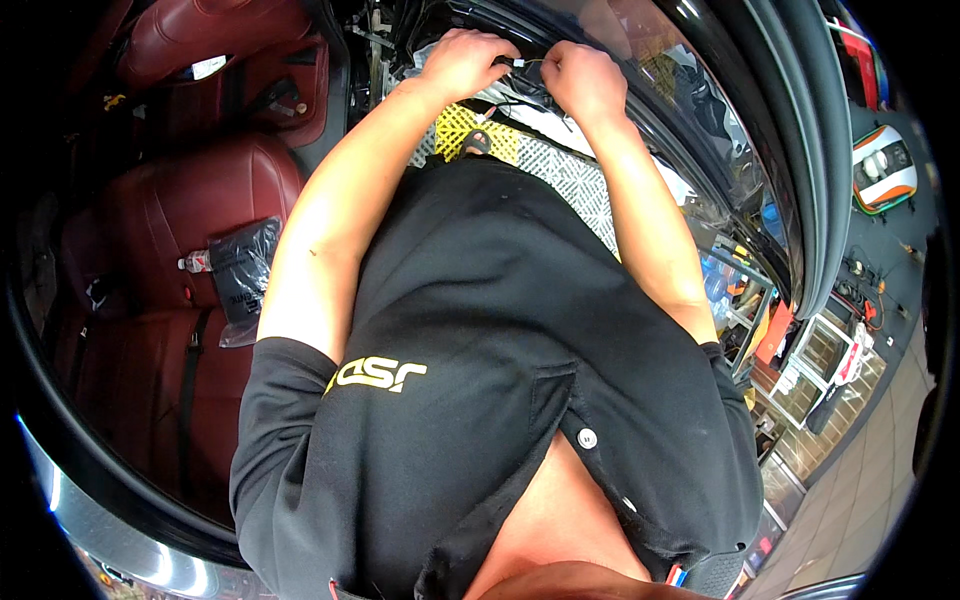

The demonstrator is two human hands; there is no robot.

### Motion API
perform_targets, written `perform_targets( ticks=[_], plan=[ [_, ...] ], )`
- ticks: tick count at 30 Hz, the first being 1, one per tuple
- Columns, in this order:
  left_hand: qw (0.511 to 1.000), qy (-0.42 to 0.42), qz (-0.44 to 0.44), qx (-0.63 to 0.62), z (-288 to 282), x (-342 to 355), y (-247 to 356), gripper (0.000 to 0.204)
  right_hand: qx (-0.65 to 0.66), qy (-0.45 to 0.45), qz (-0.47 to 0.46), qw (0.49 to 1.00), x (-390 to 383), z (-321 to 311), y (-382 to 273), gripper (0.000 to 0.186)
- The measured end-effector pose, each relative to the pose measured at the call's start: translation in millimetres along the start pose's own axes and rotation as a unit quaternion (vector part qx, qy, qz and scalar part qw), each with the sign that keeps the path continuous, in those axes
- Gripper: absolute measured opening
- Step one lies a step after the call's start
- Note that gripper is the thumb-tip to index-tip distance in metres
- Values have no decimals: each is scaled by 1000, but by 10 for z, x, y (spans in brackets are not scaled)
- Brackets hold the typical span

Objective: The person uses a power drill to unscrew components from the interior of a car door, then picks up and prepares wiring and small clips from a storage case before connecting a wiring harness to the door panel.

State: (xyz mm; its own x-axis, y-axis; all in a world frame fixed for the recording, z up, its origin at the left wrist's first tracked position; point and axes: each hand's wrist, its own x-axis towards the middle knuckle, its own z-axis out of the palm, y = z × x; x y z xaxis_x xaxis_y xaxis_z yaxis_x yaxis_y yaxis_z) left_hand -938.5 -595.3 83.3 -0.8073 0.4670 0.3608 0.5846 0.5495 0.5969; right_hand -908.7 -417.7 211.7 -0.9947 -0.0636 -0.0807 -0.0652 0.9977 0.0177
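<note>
My left hand [464,64] is closed with its fingertips at a small white wire connector [518,63], just above the opening beside the car door. A thin light wire [535,61] runs from the connector to my right hand [585,80], whose fingers are curled and pinch it. The two hands are a short gap apart near the top of the view. Beneath them lie dark cables [525,90] and a white sheet-like piece [540,120]. My fingers hide part of the connector and the wire's far end.
On the left are dark red car seats [185,190] with a black plastic bag [247,270] and a small bottle [196,261]. The black car door frame [800,150] curves along the right. Yellow and grey floor grating [570,180] shows below. Tools and cables lie at far right.
</note>
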Motion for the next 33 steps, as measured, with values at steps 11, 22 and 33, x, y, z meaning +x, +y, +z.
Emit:
perform_targets(
  ticks=[11,22,33],
  plan=[
    [992,36,-30,-115,20,20,-2,24,-8,-2,-2,1000,47,15,-12,20],
    [997,36,-40,-60,55,37,66,30,32,-18,-20,999,39,105,-11,21],
    [999,-6,-45,-22,-25,67,103,33,76,-43,-35,996,136,83,143,20]
  ],
)
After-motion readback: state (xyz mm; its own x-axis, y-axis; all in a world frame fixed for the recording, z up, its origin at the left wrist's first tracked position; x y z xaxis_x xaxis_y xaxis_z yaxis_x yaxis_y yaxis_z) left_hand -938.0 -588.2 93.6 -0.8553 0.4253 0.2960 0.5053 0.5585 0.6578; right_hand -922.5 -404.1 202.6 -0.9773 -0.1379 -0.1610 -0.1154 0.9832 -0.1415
